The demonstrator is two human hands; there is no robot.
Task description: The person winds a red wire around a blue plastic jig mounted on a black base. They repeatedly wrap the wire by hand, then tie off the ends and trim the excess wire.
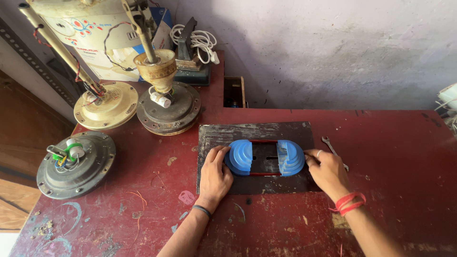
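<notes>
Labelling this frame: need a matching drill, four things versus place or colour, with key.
Things:
1. stepped former
2. spanner
3. dark fan motor
4. white cable

Descriptions:
A. coiled at the back by the wall
B. blue, between left hand and right hand
C. at the table's left edge, green wires on top
D. grey metal, just beyond the right hand

Pairs: 1-B, 2-D, 3-C, 4-A

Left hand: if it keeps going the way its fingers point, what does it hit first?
The left hand points up-right, fingers already against the left blue stepped piece. That comes first; beyond it, the dark slotted plate between the blue halves.
</notes>
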